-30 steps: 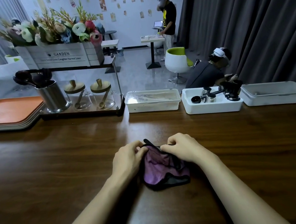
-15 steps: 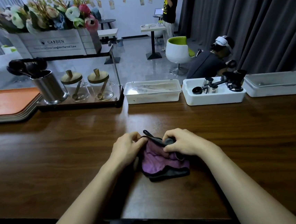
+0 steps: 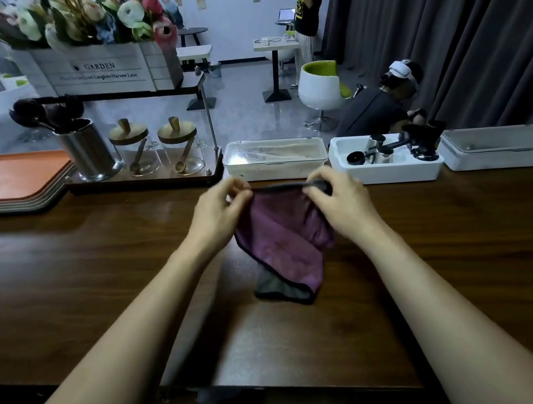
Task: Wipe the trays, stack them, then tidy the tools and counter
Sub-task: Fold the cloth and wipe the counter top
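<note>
Beyond the fingers, a row of containers stands along the far edge of the desk (image 3: 71, 285). Just past the left hand's fingers (image 3: 238, 189) is a white rectangular box (image 3: 274, 165) with a clear lid. Its contents are pale and too blurred to name. Past the right hand's fingers (image 3: 317, 182) sits an open white tub (image 3: 386, 170) holding metal and black coffee tools (image 3: 422, 144). Further right is a second lidded box (image 3: 501, 150), and I cannot tell what is inside it.

Well left of the fingers, a round steel pot (image 3: 87, 150) holds dark-headed utensils (image 3: 41, 111). Beside it are two glass jars (image 3: 138, 155) with knobbed wooden lids, a wooden spoon at each. Further left lies a stack of orange trays (image 3: 12, 180), flat with rounded corners. Above the jars, a pale wooden crate (image 3: 99, 68) on a shelf holds flowers.

The left hand (image 3: 215, 213) and right hand (image 3: 340, 204) each pinch an upper corner of the cloth (image 3: 282, 239). The fingers are narrow and curled on its dark hem, which is stretched taut between them. The cloth is purple and soft-napped, with a grey reverse and black edging. It hangs folded below the fingers, and its lower end appears to rest on the dark, glossy, wood-grained desk.
</note>
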